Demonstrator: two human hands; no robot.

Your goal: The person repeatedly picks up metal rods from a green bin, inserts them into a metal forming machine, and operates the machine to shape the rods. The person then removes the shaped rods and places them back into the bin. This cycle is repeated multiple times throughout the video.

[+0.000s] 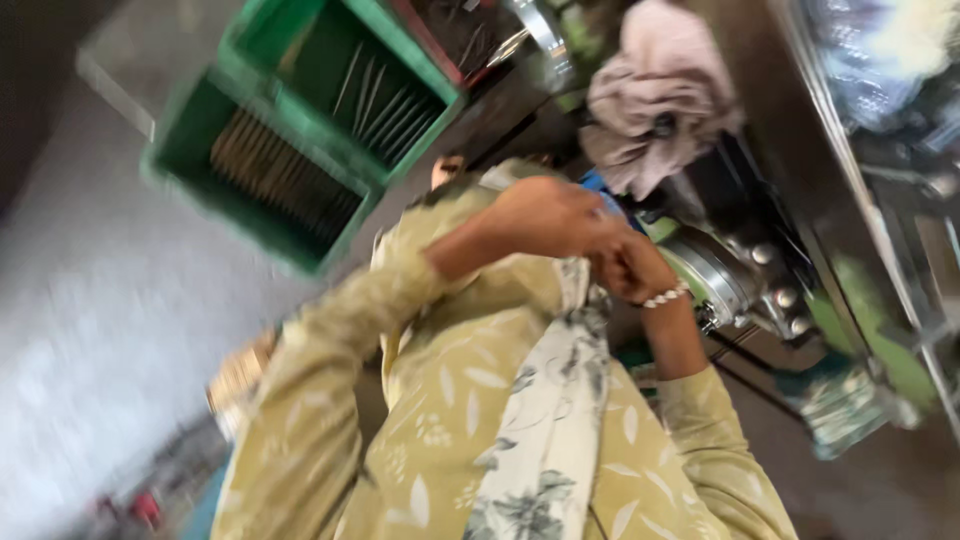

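Your left hand (545,215) and right hand (632,268) meet just in front of your chest, near the middle of the view, and both are closed on the upper end of a pale floral scarf (545,410). The left hand curls over the top of the cloth with its fingers folded down; the right hand is balled into a fist just beside it, touching or nearly touching the left, with a white bead bracelet (667,296) around its wrist. The picture is motion-blurred, so you cannot tell exactly how the fingers pinch the fabric.

The scarf is a long strip, cream with grey-blue leaf and flower prints. Its long axis runs from your hands down toward the bottom edge of the view, leaning slightly to the left as it falls, and it lies flat against your olive-yellow leaf-patterned garment (440,400). Its top end points up into your two fists; its lower end runs out of the frame.

Above and to the left sits a green crate (190,150) with two compartments, one holding thin metal rods, the other a stack of darker, brownish strips. To the right of your hands stands a machine with a round metal part (715,275), and a pinkish-grey cloth (655,95) is bunched on top of it, well above your hands.
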